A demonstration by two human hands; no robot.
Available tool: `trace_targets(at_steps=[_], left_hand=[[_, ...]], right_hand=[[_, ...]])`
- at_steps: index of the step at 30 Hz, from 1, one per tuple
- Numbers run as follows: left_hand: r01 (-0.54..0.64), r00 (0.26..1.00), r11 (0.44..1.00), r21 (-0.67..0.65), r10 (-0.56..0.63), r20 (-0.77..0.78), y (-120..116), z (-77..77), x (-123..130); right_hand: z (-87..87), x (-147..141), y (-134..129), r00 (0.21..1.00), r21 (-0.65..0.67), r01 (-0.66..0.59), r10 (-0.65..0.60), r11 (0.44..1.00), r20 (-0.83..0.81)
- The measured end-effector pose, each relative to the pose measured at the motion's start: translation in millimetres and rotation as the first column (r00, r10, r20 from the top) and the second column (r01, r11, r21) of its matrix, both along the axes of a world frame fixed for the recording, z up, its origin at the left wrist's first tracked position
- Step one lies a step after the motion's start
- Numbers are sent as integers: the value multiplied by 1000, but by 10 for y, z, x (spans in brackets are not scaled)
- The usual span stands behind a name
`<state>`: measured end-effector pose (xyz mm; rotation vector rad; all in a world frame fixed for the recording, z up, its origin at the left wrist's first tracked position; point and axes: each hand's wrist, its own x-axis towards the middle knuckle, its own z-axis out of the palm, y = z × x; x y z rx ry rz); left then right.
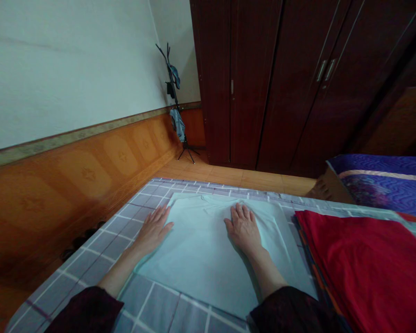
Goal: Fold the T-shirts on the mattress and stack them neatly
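Note:
A pale mint-green cloth (201, 259) lies spread flat on a grey checked bedspread (125, 226), with small creases near its far edge. My left hand (153, 230) rests palm down at the cloth's left edge, fingers extended and holding nothing. On the far right part of the cloth, my right hand (243, 226) also lies palm down, its fingers slightly apart. To the right is a stack of folded fabric with a red cloth (370, 259) on top, touched by neither hand.
Dark wooden wardrobes (242, 83) stand beyond the bed. A black coat rack (175, 92) holding a cap and clothing is in the corner. Purple quilted bedding (388, 180) sits at the right, and a wall with orange panelling (90, 171) runs along the left.

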<state>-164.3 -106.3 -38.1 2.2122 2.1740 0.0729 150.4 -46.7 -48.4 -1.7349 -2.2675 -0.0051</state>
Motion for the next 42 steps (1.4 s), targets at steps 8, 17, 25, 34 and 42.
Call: trace_targets(at_steps=[8,17,25,34,42], left_hand=[[-49,998,999,-23,48,-48,-259,-103,49],[407,913,913,30,-408,25,-581,-8,1143],[350,935,936,21,-349,-63,-696,-141,807],[29,994,998,52,-23,-106,-690,-235,113],[106,992,994,26,-104,-68,-378,-130,310]], right_hand=[[52,33,7,1000,-43,-1,-1,999,-27],[268,-485,-378,972,-100,-201,186,974,-145],[57,-96,-145,989,-152,-138,128,979,-73],[19,426,84,955,-73,294,-290,953,58],[-31,406,110,960,-65,278,-276,958,46]])
